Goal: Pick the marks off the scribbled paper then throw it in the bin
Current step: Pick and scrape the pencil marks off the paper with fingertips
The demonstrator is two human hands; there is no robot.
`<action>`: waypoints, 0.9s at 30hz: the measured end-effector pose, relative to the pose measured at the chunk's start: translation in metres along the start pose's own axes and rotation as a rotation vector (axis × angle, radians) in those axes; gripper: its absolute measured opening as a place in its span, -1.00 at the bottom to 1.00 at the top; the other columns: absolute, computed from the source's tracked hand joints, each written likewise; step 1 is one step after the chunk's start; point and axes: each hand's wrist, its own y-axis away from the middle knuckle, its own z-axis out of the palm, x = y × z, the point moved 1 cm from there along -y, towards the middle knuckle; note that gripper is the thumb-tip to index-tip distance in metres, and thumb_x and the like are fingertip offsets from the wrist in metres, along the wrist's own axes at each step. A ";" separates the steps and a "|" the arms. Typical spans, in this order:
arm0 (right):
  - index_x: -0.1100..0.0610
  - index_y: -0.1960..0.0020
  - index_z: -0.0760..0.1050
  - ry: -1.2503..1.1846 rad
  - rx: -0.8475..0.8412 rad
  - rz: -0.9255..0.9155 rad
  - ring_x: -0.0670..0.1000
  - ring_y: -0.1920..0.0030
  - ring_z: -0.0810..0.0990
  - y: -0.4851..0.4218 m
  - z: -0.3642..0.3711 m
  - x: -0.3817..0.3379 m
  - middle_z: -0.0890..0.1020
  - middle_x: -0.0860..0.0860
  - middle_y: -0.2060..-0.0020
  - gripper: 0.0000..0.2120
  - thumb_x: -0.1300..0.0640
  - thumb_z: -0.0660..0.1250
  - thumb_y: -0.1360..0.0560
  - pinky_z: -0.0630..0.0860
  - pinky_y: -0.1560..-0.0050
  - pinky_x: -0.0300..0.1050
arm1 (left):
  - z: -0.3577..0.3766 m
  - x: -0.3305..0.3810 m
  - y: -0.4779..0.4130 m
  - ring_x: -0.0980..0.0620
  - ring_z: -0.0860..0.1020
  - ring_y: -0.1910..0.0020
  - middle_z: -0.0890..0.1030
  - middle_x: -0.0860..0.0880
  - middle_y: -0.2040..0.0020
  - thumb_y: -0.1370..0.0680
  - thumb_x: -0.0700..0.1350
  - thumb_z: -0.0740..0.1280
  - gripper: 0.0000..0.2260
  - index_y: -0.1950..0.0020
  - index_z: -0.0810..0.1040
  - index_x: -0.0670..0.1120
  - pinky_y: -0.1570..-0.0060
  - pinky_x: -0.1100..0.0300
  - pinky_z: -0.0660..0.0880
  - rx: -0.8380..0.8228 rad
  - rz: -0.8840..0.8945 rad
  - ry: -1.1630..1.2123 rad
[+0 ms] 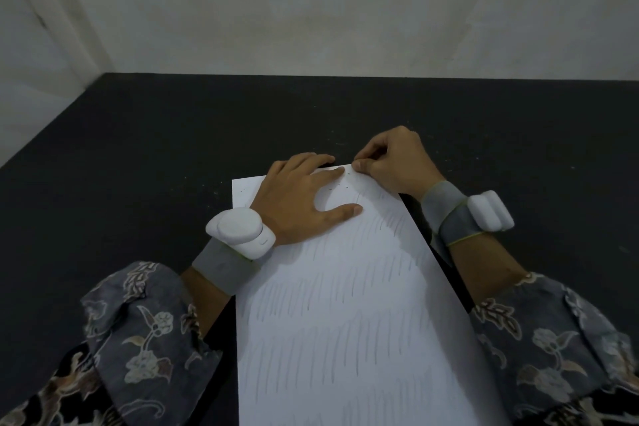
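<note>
A white sheet of paper (345, 304) lies lengthwise on the dark table (138, 149), covered with rows of faint pencil strokes. A few small dark specks (332, 187) sit near its far end. My left hand (297, 197) lies flat on the far part of the sheet with its fingers spread, pressing it down. My right hand (394, 159) is at the sheet's far right corner, thumb and forefinger pinched together on the paper's edge. Whether something tiny is between those fingertips is too small to tell. No bin is in view.
The dark table runs to a pale wall (345, 10) at the back and has an edge at the left (52, 128). Both wrists carry grey bands with white sensor pods (238, 230) (489, 211). Tiny light crumbs dot the table beyond the paper.
</note>
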 end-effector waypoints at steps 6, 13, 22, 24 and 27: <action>0.13 0.06 0.63 0.002 0.031 0.036 -0.17 0.20 0.50 0.000 -0.003 0.000 0.56 -0.09 0.21 -0.93 0.21 0.42 -0.46 0.43 0.15 -0.37 | -0.001 0.002 0.000 0.08 0.15 -0.50 0.24 0.13 -0.51 -0.36 0.45 -0.01 -0.23 -0.49 0.30 0.12 -0.44 0.11 0.02 -0.008 0.003 0.006; 0.05 0.13 0.62 -0.008 -0.156 0.011 -0.11 0.07 0.57 0.002 -0.011 0.002 0.63 -0.05 0.14 -0.95 0.18 0.43 -0.44 0.51 -0.01 -0.24 | 0.001 -0.001 -0.001 0.08 0.16 -0.49 0.25 0.14 -0.51 -0.36 0.49 -0.02 -0.21 -0.48 0.31 0.13 -0.44 0.11 0.04 0.000 0.002 0.008; 0.02 0.16 0.62 0.042 -0.176 -0.012 -0.11 0.10 0.58 0.002 -0.011 -0.002 0.63 -0.07 0.18 -0.94 0.18 0.45 -0.43 0.52 0.01 -0.25 | 0.002 0.000 -0.002 0.08 0.17 -0.49 0.27 0.14 -0.50 -0.34 0.51 -0.02 -0.19 -0.48 0.32 0.12 -0.43 0.10 0.05 0.016 0.008 0.012; 0.03 0.15 0.62 0.025 -0.234 0.005 -0.10 0.08 0.58 0.002 -0.013 -0.001 0.63 -0.07 0.17 -0.94 0.18 0.45 -0.43 0.52 -0.01 -0.23 | 0.002 -0.002 -0.002 0.08 0.17 -0.49 0.26 0.14 -0.50 -0.33 0.53 -0.04 -0.17 -0.48 0.32 0.13 -0.43 0.10 0.05 0.008 0.007 0.013; 0.11 0.07 0.63 0.019 -0.062 -0.008 -0.15 0.15 0.53 0.001 -0.006 -0.001 0.59 -0.07 0.19 -0.93 0.20 0.42 -0.45 0.44 0.13 -0.37 | 0.001 -0.001 -0.001 0.08 0.17 -0.49 0.26 0.14 -0.50 -0.30 0.54 -0.06 -0.14 -0.48 0.32 0.13 -0.43 0.10 0.05 0.009 0.005 0.014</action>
